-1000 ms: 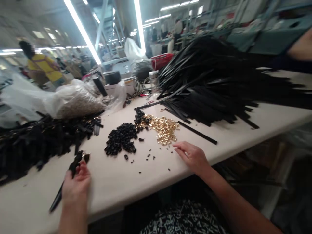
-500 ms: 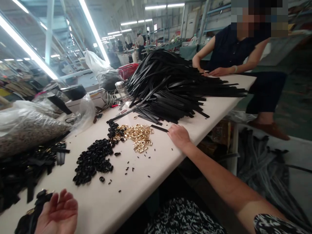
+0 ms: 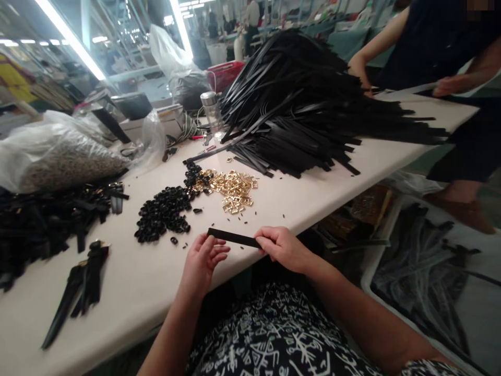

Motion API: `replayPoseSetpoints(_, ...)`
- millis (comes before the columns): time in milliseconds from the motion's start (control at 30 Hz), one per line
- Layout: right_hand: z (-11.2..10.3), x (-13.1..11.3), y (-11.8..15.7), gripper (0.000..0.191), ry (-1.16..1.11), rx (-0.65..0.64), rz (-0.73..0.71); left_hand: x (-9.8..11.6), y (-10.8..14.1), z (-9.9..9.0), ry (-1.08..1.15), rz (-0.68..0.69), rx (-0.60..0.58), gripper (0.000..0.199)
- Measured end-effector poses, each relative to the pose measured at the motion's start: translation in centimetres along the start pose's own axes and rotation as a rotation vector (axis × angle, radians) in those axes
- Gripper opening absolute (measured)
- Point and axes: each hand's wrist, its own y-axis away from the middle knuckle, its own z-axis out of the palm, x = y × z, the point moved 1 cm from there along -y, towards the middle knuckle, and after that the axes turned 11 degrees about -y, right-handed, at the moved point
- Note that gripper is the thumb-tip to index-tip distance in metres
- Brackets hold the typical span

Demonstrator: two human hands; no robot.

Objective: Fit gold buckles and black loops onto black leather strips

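Note:
A short black strap (image 3: 234, 237) is stretched between my two hands over the table's front edge. My left hand (image 3: 202, 258) pinches its left end between thumb and index finger, the other fingers loosely curled. At the other end, my right hand (image 3: 279, 246) grips the strap with thumb and fingers. Just beyond lies a heap of gold metal buckles (image 3: 237, 190). Left of these is a pile of small black loops (image 3: 162, 214). Farther back, a large heap of long black straps (image 3: 297, 104) covers much of the table.
Finished-looking black straps with gold buckles (image 3: 88, 277) lie at left, near a plastic bag (image 3: 58, 156) of small parts. A glass bottle (image 3: 213, 115) stands behind the buckles. Across the table's right end, a co-worker's hand (image 3: 456, 83) holds a strip. A bin of straps (image 3: 418, 277) sits below right.
My left hand has come from the lower left to the strap's left end. My right hand has drawn the strap off the table towards me. The view has shifted.

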Motion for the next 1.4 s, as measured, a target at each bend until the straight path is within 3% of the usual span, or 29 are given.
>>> replayPoseSetpoints(133,1.4,-0.1,0.6,0.022,0.057,-0.049,-0.041,-0.2,0.1,-0.4,0.023,-0.021,0.032,0.047)
replayPoseSetpoints(200,1.9,-0.2,0.5,0.015,0.111,-0.016,-0.11,-0.4,0.3,-0.8,0.01,-0.047,0.047,0.048)
replayPoseSetpoints(300,3.1,-0.1,0.3,0.03,0.179,0.032,-0.222,-0.9,0.7,-0.9,-0.015,-0.089,0.042,0.051)
replayPoseSetpoints(400,4.6,0.2,-0.2,0.023,0.206,0.047,-0.292,-1.3,1.0,-0.7,-0.019,-0.108,0.006,0.05)
replayPoseSetpoints(533,5.5,0.7,-0.6,0.016,0.153,0.058,-0.269,-1.4,1.1,-0.6,-0.023,-0.094,-0.036,0.047)
replayPoseSetpoints(600,5.4,0.8,-0.6,0.008,-0.03,-0.033,-0.18,-1.2,1.2,-0.5,-0.024,-0.046,-0.042,0.043)
replayPoseSetpoints(700,5.1,0.8,-0.7,0.01,-0.554,-0.14,-0.045,-0.8,1.6,-0.1,0.025,0.072,-0.055,0.04)
replayPoseSetpoints(833,4.6,0.4,-1.2,0.02,-1.08,0.076,-0.079,-1.0,2.8,1.1,-0.118,0.039,-0.25,0.048)
replayPoseSetpoints(967,4.3,0.5,-1.6,0.018,-1.179,0.238,-0.094,-2.1,3.6,1.8,-0.296,-0.099,-0.451,0.034)
replayPoseSetpoints(1100,3.3,1.6,-1.8,0.017,-1.065,0.304,-0.148,-2.3,3.3,1.4,-0.301,-0.143,-0.395,0.025)
replayPoseSetpoints(1167,1.9,2.1,-1.7,0.024,-0.886,0.466,-0.269,-2.0,3.0,1.0,-0.3,-0.154,-0.366,0.023)
replayPoseSetpoints(1267,-0.5,1.6,-0.9,0.049,-0.364,0.758,-0.586,-1.5,2.7,0.4,-0.305,-0.178,-0.364,0.022)
replayPoseSetpoints(1300,-1.0,1.1,-0.5,0.054,-0.153,0.747,-0.676,-1.4,2.7,0.4,-0.306,-0.19,-0.369,0.022)
replayPoseSetpoints(1333,-1.2,0.6,-0.1,0.057,0.046,0.655,-0.738,-1.3,2.7,0.3,-0.305,-0.201,-0.376,0.023)
replayPoseSetpoints(1400,-0.7,-0.2,0.4,0.048,0.353,0.327,-0.778,-1.2,2.7,0.4,-0.284,-0.224,-0.394,0.023)
